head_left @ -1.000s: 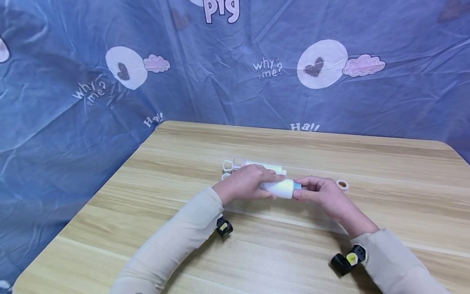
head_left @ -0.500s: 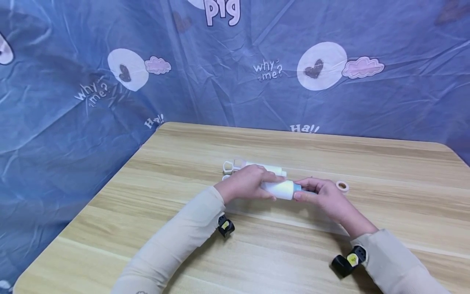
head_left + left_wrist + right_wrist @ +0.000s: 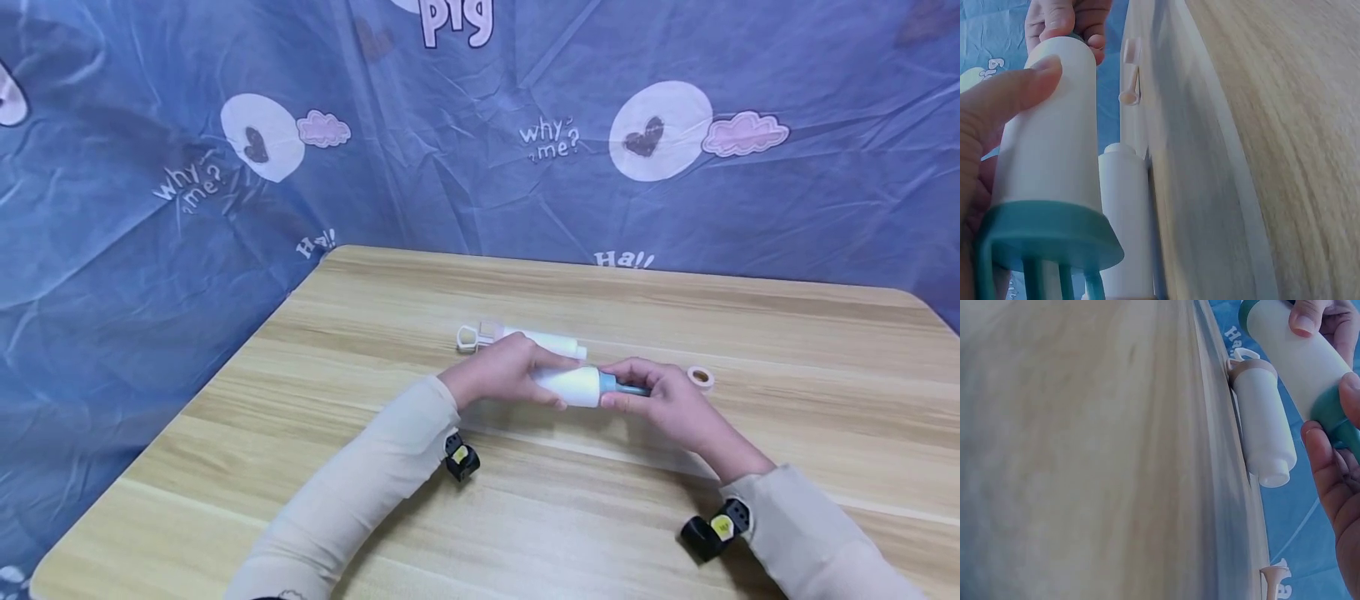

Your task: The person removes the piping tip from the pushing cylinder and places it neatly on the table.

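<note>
A thick white syringe (image 3: 573, 386) with teal end fittings lies level between my hands, over the table. My left hand (image 3: 510, 371) grips its white barrel, thumb along the near side. At the other end, my right hand (image 3: 667, 400) pinches the teal cap (image 3: 607, 382) between thumb and fingers. A thin teal spout runs from that cap in toward the right palm. In the left wrist view a flared teal collar (image 3: 1047, 234) with bars below it shows at the barrel's near end. Part of the barrel is hidden under my left hand.
A second white syringe (image 3: 551, 342) with a pale pink collar and a ring handle (image 3: 467, 337) lies just behind the held one. Right of my right hand is a small pinkish flared piece (image 3: 701, 387). A blue printed cloth (image 3: 450, 167) hangs behind the wooden table (image 3: 300, 417).
More of the teal spout shows beside the right fingers than before. A white ring beside my left wrist has gone out of sight. Both hands stay almost in place.
</note>
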